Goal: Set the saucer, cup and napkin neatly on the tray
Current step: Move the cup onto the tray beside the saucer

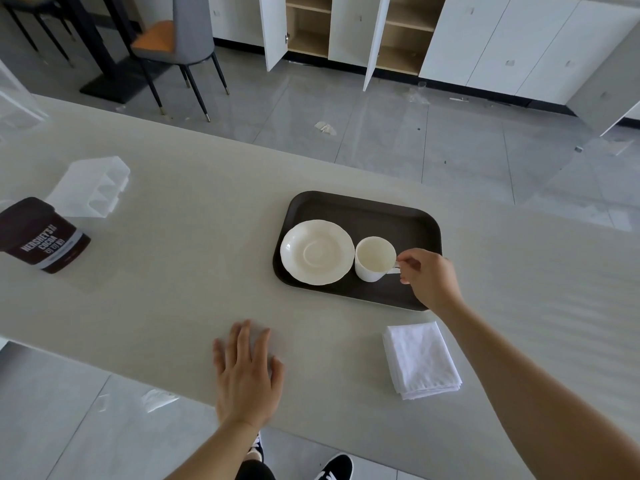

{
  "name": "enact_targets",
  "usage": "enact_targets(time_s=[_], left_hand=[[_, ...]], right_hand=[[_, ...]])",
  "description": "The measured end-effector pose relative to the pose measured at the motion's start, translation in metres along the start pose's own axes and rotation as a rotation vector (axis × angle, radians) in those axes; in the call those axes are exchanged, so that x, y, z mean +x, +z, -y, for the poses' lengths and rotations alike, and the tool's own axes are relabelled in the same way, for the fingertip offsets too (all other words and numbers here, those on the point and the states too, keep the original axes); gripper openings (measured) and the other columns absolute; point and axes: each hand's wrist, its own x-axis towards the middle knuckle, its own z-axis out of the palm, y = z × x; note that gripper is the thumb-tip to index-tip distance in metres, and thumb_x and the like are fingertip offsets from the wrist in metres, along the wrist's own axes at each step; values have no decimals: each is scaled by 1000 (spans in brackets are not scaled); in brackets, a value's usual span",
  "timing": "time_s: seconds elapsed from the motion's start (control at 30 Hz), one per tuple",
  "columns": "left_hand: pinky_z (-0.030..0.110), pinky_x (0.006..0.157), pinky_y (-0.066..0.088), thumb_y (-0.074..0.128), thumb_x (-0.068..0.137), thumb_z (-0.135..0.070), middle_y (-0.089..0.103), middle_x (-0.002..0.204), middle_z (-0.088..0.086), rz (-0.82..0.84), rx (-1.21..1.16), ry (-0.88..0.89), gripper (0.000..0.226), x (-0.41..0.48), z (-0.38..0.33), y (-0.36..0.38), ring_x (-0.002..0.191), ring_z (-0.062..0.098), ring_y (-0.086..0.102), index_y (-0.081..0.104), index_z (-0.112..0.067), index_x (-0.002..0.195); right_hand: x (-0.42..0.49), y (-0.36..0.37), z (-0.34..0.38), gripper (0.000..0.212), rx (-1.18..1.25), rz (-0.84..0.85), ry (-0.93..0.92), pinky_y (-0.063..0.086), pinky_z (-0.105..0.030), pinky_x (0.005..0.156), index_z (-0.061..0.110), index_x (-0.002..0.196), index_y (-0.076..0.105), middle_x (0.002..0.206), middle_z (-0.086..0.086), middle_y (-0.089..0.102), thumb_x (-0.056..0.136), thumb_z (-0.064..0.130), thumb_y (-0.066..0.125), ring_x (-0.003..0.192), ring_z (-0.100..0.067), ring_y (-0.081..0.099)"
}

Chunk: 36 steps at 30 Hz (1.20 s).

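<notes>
The right hand pinches the handle of the cup, which sits on the tray just right of the saucer, probably for control. The left hand lies spread on the worktop, likely bracing. The napkin waits near, off the tray.

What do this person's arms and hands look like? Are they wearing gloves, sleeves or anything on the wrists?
Both arms are bare right up to the picture's edge, so no sleeves show. The left hand and the right hand have no gloves, and no rings, watch or bracelets can be seen. Nails look short and unpainted. Below are black shoes with white trim.
</notes>
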Motion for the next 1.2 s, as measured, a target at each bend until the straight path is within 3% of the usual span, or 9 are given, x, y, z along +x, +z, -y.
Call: enact_targets(time_s=[0.23,0.4,0.6,0.7,0.83,0.9,1.03,1.2], left_hand=[[62,116,23,47,84,-31,50,142,18,2,-3,-4,49,0,0,-2,138,39,39,57,-15,128],[62,115,24,45,84,-31,51,142,19,2,-5,-10,50,-1,-4,-7,138,40,40,60,-13,127],[60,117,20,40,82,-33,49,142,18,30,-12,-49,53,0,-8,-13,137,38,39,60,-11,126],[62,113,26,40,80,-36,52,134,19,18,-33,-113,52,13,-10,-18,124,41,47,61,-10,120],[66,112,21,55,85,-27,45,139,28,-18,-85,-273,49,44,-13,-20,129,48,41,56,-3,128],[69,112,17,63,86,-22,42,140,31,-15,-103,-321,49,50,-18,-16,132,50,36,53,-1,130],[69,112,15,38,85,-38,41,141,31,27,-52,-304,62,49,-19,-11,136,48,33,49,-1,133],[70,111,17,38,84,-37,41,140,32,19,-38,-301,61,49,-19,-8,134,48,34,49,-1,133]], right_hand=[[2,2,-3,14,18,-10,18,57,-34,70,19,92,72,66,-1,71,94,13,59,66,-21,67],[-8,-3,-4,15,125,-48,71,56,-34,73,14,106,70,86,-5,71,94,16,62,71,-24,69],[-61,-20,-32,22,-1,-115,204,45,-27,68,14,112,71,85,1,67,93,21,65,76,-20,62],[-90,-22,-49,36,-159,-35,310,48,-29,69,17,119,68,104,1,67,91,39,65,84,-19,63],[-108,-13,-55,61,-338,161,415,55,-39,85,19,133,56,126,-1,62,89,60,56,110,-23,62],[-110,-10,-53,62,-353,190,449,54,-37,82,19,131,56,124,-1,61,87,62,56,108,-23,61],[-108,-6,-48,56,-368,205,499,47,-32,70,21,123,59,113,0,63,82,59,64,96,-22,62],[-106,-3,-45,32,-290,189,524,43,-29,57,22,88,60,87,2,66,78,50,72,73,-19,61]])
